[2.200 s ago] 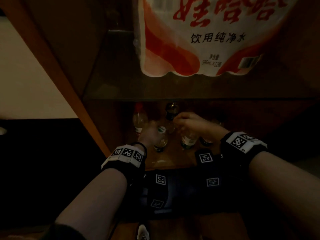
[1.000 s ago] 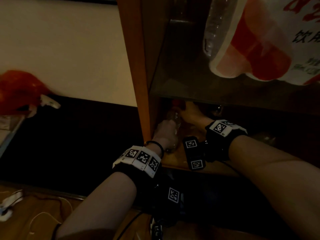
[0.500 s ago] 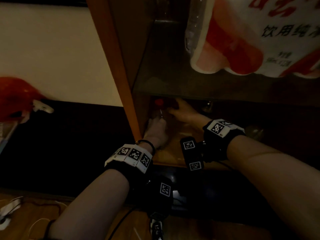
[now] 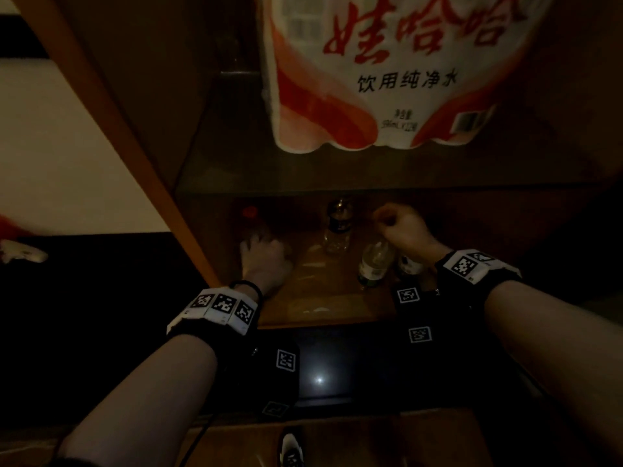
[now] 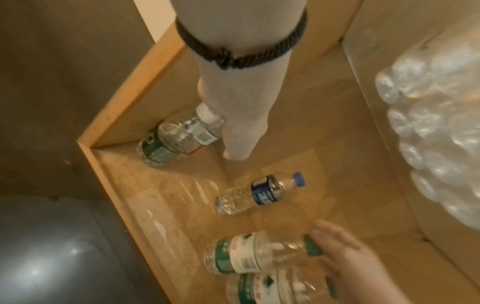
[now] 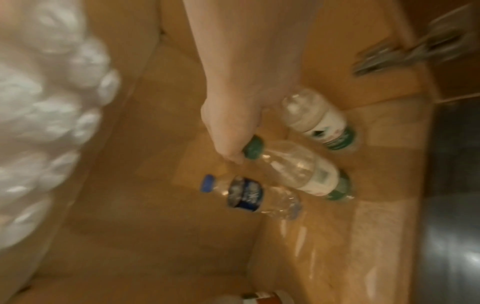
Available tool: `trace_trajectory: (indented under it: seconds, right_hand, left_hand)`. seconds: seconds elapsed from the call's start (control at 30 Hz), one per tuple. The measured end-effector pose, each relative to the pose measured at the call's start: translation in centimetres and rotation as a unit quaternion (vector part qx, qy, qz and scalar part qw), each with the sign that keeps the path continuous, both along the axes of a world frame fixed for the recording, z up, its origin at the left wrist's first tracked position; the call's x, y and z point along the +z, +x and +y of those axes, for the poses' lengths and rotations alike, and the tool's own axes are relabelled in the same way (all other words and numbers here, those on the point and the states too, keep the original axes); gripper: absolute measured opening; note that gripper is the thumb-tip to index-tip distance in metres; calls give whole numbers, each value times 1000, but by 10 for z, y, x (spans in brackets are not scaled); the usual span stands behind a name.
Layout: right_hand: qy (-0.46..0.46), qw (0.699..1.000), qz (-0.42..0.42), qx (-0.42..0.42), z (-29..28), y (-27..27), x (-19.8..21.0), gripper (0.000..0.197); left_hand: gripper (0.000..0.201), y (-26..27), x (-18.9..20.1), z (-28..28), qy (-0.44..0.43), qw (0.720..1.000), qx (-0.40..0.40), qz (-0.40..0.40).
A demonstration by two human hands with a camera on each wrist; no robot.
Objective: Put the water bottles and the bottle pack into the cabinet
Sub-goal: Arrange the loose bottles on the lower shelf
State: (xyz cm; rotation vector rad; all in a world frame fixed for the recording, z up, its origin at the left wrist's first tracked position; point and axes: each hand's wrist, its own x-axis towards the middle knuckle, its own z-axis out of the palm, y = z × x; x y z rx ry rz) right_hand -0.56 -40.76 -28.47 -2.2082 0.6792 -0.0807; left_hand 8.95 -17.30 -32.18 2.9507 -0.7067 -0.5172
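Head view: bottle pack (image 4: 387,72), "饮用纯净水"

dim rm, pale wall (image 4: 67,156), dark floor (image 4: 84,298)

"娃哈哈 饮用纯净水" on bottle pack (image 4: 387,69)

Wooden cabinet floor (image 5: 166,207) under a glass shelf (image 4: 337,173), shrink-wrapped bottle pack (image 4: 387,79) resting on the shelf, blue-label bottle (image 5: 259,194) mid-floor, two green-label bottles (image 5: 241,253) at the right, two more bottles (image 5: 179,137) in the left corner
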Motion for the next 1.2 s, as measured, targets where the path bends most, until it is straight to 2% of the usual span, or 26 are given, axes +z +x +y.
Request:
trace_trajectory:
  seconds: [0.13, 0.27, 0.37, 0.5, 0.63, 0.73, 0.87, 1.03, 1.13, 1.2]
  right_hand:
    - [24, 998, 53, -12, -1, -9, -17, 39]
    - [14, 999, 32, -28, 8, -7, -27, 44]
    - [-23, 999, 29, 4, 19, -1, -24, 42]
    - [10, 998, 21, 54, 48, 12, -21, 42]
    - [30, 993, 23, 113, 86, 35, -21, 38]
    - [56, 987, 20, 147, 112, 50, -23, 34]
    - [69, 984, 13, 161, 134, 63, -28, 38]
    - [105, 982, 15, 157, 131, 63, -27, 41]
    - [140, 975, 62, 161, 112, 54, -24, 41]
    - [132, 975, 109, 140, 93, 48, -26, 34]
  left_hand:
    - [35, -9, 8, -11, -54, 998, -21, 26]
    - [40, -10, 12, -20, -183, 976, -1, 120]
    - [50, -9, 17, -25, -235, 961, -7, 143]
    - [62, -8, 17, -20, -244, 958, -33, 145]
    - [56, 0, 15, -1, -255, 961, -56, 92]
    - [51, 9, 20, 19, -270, 958, -43, 85]
    - [54, 13, 25, 39, -271, 958, -16, 92]
    - [55, 8, 24, 34, -257, 962, -33, 84]
    - [54, 7, 23, 26, -251, 964, -44, 74]
    - [49, 8, 23, 22, -252, 965, -42, 57]
